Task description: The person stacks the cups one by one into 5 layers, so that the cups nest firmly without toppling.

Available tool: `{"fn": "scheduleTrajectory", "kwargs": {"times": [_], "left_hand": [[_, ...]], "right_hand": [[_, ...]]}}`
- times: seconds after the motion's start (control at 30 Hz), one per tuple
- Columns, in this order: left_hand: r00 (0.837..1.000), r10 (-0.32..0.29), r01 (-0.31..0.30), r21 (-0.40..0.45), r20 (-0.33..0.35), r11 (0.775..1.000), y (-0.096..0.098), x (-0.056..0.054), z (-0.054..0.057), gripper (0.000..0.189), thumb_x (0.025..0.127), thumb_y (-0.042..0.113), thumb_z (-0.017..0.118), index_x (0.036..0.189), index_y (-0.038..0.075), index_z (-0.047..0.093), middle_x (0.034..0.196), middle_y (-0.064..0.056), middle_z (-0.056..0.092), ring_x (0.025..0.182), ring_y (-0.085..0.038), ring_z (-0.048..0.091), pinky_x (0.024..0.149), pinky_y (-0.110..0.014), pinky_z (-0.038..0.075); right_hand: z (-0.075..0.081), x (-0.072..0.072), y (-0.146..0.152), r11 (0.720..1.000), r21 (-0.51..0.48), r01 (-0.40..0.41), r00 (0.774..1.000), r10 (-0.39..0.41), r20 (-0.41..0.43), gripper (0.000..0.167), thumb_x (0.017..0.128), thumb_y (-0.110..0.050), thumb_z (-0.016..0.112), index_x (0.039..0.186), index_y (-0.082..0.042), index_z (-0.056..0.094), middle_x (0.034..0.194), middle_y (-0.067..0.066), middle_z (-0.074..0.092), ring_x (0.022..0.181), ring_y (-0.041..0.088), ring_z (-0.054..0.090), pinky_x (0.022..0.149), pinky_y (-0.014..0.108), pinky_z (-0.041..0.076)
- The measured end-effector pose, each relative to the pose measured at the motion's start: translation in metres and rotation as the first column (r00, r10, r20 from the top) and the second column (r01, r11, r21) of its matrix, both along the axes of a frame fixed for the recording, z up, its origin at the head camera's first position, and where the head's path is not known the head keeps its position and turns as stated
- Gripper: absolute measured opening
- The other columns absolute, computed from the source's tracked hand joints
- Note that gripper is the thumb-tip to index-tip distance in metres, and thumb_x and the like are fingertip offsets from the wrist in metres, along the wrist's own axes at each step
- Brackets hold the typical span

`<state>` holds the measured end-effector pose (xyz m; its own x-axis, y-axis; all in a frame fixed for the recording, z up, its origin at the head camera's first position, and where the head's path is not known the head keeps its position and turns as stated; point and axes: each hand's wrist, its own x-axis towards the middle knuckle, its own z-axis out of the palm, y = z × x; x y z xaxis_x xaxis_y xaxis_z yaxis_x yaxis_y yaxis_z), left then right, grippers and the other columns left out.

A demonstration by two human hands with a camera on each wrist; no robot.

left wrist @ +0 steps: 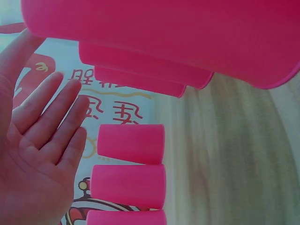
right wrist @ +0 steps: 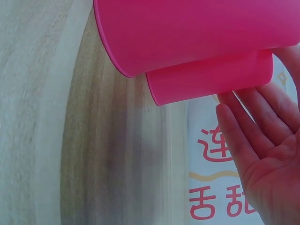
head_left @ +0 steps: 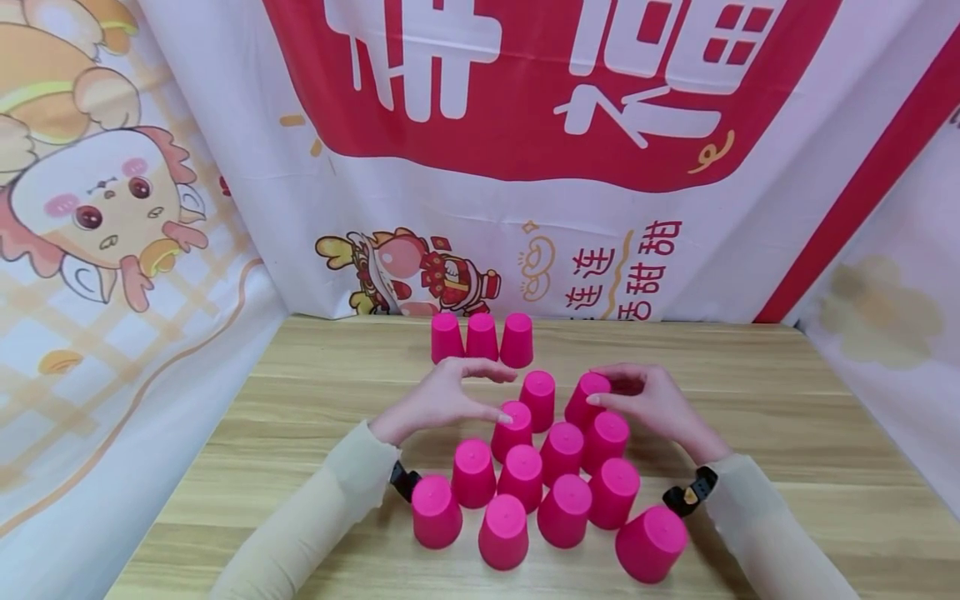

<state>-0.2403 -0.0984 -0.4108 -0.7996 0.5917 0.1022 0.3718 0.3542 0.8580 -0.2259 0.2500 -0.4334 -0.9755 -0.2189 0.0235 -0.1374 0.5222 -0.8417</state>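
Note:
Several pink cups stand upside down on the wooden table in a packed group. My left hand [head_left: 442,397] reaches in from the left with fingers extended and spread. Its thumb tip lies at the top of a pink cup [head_left: 512,433], while the fingers reach toward another cup [head_left: 537,403] behind. In the left wrist view the fingers [left wrist: 56,117] look straight, with nothing in the palm. My right hand [head_left: 651,404] holds the far right cup [head_left: 584,403] near its top, thumb in front and fingers behind. The right wrist view shows this cup [right wrist: 211,77] against the fingers.
Three more upside-down cups [head_left: 482,337] stand in a row at the table's back edge. One cup [head_left: 651,543] sits at the near right. A printed cloth [head_left: 487,208] hangs behind the wooden table [head_left: 300,417]. Both wrists wear black bands [head_left: 690,492].

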Motion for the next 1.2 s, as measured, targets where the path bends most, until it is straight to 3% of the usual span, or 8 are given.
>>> {"fn": "scheduleTrajectory", "kwargs": {"times": [0.17, 0.37, 0.8, 1.07, 1.2], "left_hand": [[0.994, -0.089, 0.089, -0.003, 0.065, 0.996, 0.002, -0.002, -0.009, 0.059, 0.079, 0.038, 0.089, 0.133, 0.027, 0.068, 0.128, 0.005, 0.067, 0.121, -0.017, 0.058, 0.102, -0.06, 0.044], [0.986, -0.15, 0.149, 0.012, 0.075, 0.989, 0.007, -0.003, -0.022, 0.05, 0.081, 0.033, 0.088, 0.128, 0.028, 0.072, 0.122, 0.012, 0.069, 0.117, -0.014, 0.058, 0.1, -0.059, 0.046], [0.984, -0.156, 0.154, 0.021, 0.088, 0.988, 0.008, -0.007, -0.021, 0.047, 0.083, 0.031, 0.087, 0.127, 0.025, 0.073, 0.119, 0.009, 0.071, 0.113, -0.015, 0.063, 0.099, -0.053, 0.05], [0.985, -0.153, 0.153, -0.003, 0.084, 0.988, 0.006, -0.007, -0.023, 0.047, 0.083, 0.032, 0.087, 0.127, 0.027, 0.072, 0.118, 0.01, 0.071, 0.112, -0.013, 0.064, 0.096, -0.039, 0.053], [0.984, -0.151, 0.153, -0.01, 0.09, 0.988, 0.007, -0.006, -0.023, 0.046, 0.083, 0.033, 0.087, 0.127, 0.027, 0.072, 0.119, 0.01, 0.07, 0.112, -0.013, 0.064, 0.097, -0.04, 0.052]], "right_hand": [[0.001, 0.0, 0.002, 1.0, -0.004, -0.012, 1.0, 0.012, -0.016, 0.056, 0.081, -0.048, 0.085, 0.125, -0.016, 0.072, 0.112, 0.001, 0.073, 0.1, 0.023, 0.068, 0.086, 0.037, 0.057], [0.001, 0.001, 0.002, 1.0, -0.004, -0.02, 1.0, 0.02, -0.021, 0.055, 0.081, -0.047, 0.085, 0.125, -0.016, 0.073, 0.112, 0.001, 0.073, 0.099, 0.023, 0.068, 0.085, 0.036, 0.057], [0.009, -0.003, 0.003, 0.999, -0.013, -0.048, 0.998, 0.048, 0.049, 0.058, 0.079, -0.044, 0.087, 0.129, -0.018, 0.069, 0.116, 0.001, 0.071, 0.105, 0.024, 0.067, 0.087, 0.037, 0.057], [0.008, -0.009, 0.003, 0.994, -0.014, -0.108, 0.994, 0.108, 0.027, 0.056, 0.082, -0.035, 0.088, 0.129, -0.013, 0.069, 0.116, 0.004, 0.072, 0.105, 0.024, 0.068, 0.088, 0.035, 0.057], [0.009, -0.013, 0.003, 0.996, -0.01, -0.091, 0.996, 0.091, 0.009, 0.055, 0.082, -0.034, 0.088, 0.129, -0.014, 0.07, 0.115, 0.003, 0.072, 0.104, 0.023, 0.068, 0.087, 0.034, 0.057]]}}
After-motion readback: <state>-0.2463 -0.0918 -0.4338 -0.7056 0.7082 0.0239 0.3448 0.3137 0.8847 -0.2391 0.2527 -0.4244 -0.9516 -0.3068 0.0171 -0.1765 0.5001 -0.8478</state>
